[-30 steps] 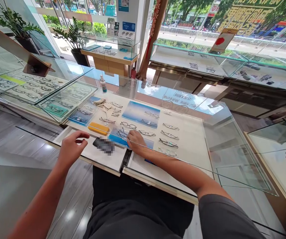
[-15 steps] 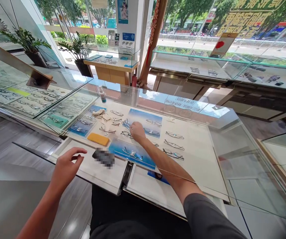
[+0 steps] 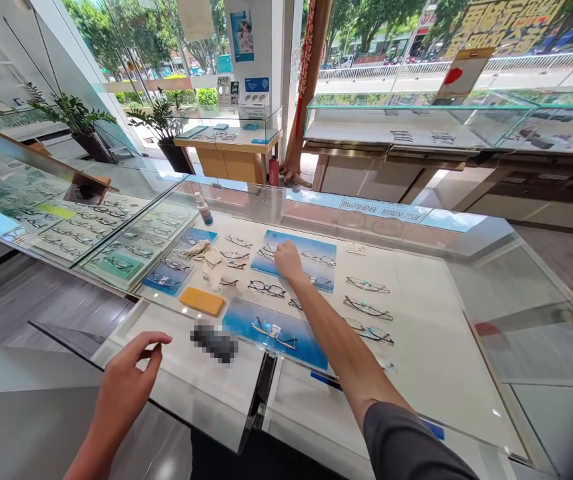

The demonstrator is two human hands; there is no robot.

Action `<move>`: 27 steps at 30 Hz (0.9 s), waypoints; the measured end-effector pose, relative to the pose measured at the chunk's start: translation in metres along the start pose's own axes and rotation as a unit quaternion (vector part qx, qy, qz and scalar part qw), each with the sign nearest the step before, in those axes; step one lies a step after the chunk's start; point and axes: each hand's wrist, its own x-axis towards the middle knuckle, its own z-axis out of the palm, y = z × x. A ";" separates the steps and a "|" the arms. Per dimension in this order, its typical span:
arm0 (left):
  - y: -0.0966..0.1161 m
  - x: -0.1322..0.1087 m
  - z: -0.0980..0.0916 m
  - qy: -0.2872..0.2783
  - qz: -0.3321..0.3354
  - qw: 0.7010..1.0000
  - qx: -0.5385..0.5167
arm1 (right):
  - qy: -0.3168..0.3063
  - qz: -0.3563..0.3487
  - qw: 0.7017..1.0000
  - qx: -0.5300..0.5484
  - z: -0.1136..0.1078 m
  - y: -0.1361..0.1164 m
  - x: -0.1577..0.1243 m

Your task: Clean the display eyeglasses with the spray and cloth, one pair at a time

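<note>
My right hand [image 3: 289,261] reaches over the display counter, fingers closed on a pair of eyeglasses [image 3: 266,253] at the left part of a blue card [image 3: 291,240]. The fingers hide part of that frame. Two other pairs rest on the same card, one of them a thin-rimmed pair [image 3: 319,258]. Just below my hand lie dark-framed glasses [image 3: 266,289]. My left hand [image 3: 125,377] hovers over the pulled-out white drawer [image 3: 176,383], thumb and forefinger slightly apart with nothing between them. Near it is a blurred-out dark object [image 3: 214,343].
An orange case [image 3: 202,302], a crumpled beige cloth [image 3: 200,251] and a spray bottle [image 3: 203,209] stand left of my right hand. Nearer me, a blue card [image 3: 286,347] bears gold-coloured glasses [image 3: 274,333]. Several more glasses lie to the right. Glass panes edge the counter.
My right hand has shifted right with the eyeglasses, from the blue card's left edge onto the card. The dark-framed glasses below are now uncovered. The left hand stays over the drawer.
</note>
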 end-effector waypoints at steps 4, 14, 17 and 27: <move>-0.001 -0.001 -0.001 -0.006 -0.016 1.000 -0.009 | -0.043 -0.003 0.999 -0.008 0.014 -0.005 -0.005; 0.001 0.002 -0.001 -0.009 -0.017 1.000 -0.012 | -0.050 0.034 0.998 0.024 0.013 0.000 -0.008; 0.001 0.001 -0.001 -0.007 -0.013 1.000 -0.015 | -0.049 0.052 0.997 0.040 0.014 -0.002 -0.012; 0.004 0.000 -0.003 -0.003 -0.031 0.999 0.006 | -0.045 0.094 0.992 0.072 0.020 -0.003 -0.006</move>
